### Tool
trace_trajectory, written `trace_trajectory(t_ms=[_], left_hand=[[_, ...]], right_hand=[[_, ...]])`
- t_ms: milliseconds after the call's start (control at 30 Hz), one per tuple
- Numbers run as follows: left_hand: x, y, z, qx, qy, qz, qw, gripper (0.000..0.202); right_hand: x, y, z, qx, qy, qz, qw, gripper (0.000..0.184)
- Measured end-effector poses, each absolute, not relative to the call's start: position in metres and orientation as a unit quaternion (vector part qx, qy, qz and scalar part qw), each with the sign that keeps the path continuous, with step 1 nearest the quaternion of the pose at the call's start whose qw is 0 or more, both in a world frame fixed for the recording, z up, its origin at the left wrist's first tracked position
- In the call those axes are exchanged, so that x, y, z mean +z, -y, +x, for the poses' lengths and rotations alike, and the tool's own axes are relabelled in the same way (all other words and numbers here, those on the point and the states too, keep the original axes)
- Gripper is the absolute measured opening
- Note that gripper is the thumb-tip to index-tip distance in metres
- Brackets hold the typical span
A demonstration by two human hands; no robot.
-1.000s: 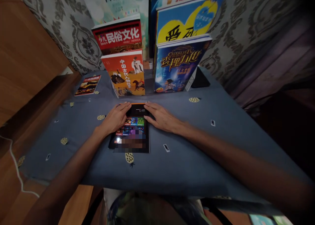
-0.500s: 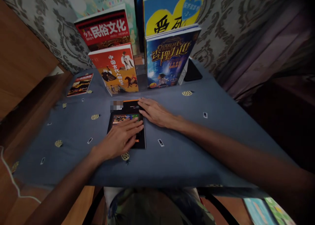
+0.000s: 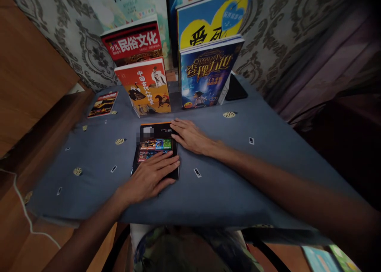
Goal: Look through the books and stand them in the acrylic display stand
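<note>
A dark book (image 3: 156, 143) with a colourful picture panel and an orange top edge lies flat on the blue-grey tablecloth (image 3: 232, 172). My left hand (image 3: 150, 177) lies flat over the book's near end, fingers stretched out and pointing right. My right hand (image 3: 190, 136) rests open against the book's far right corner, fingers touching its edge. Neither hand grips anything.
Several books stand upright at the table's back: an orange one (image 3: 145, 87), a red one (image 3: 132, 43), a dark blue one (image 3: 206, 73) and a blue-yellow one (image 3: 214, 20). A thin booklet (image 3: 102, 104) lies flat at back left. A wooden panel (image 3: 26, 69) stands left; a white cable (image 3: 20, 200) hangs there.
My left hand slid from the book's far left corner down to its near end and now lies across it. My right hand stayed at the far right corner.
</note>
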State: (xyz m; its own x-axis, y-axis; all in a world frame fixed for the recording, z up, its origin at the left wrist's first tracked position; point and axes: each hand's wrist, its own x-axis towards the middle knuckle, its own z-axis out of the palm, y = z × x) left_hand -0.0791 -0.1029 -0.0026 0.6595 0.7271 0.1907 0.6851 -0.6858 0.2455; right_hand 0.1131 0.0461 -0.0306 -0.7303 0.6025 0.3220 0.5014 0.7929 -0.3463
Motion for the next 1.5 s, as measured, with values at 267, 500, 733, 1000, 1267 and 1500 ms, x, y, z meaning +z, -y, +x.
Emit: trace_trajectory(t_ms=[267,500,733,1000,1267,1500], left_hand=[[-0.011,0.102,-0.082,0.184,-0.365,0.911,0.057,0.043],[-0.014,0.103,-0.082,0.202,-0.372,0.904,0.061,0.040],[-0.016,0.107,-0.080,0.232,-0.372,0.898,0.025,0.034],[-0.011,0.109,-0.076,0.286,-0.363,0.886,-0.031,0.020],[0.001,0.107,-0.073,0.268,-0.400,0.876,0.032,0.020],[-0.006,0.108,-0.074,0.269,-0.386,0.882,0.024,0.018]], right_hand=[[-0.028,-0.021,0.123,0.089,0.927,-0.271,0.244,0.038],[-0.024,0.029,0.154,0.147,0.932,-0.201,0.264,0.039],[-0.030,0.032,0.158,0.176,0.927,-0.207,0.258,0.041],[-0.031,0.033,0.159,0.164,0.929,-0.195,0.269,0.036],[-0.034,0.032,0.161,0.167,0.926,-0.179,0.287,0.032],[-0.025,0.034,0.161,0.173,0.923,-0.130,0.317,0.028]])
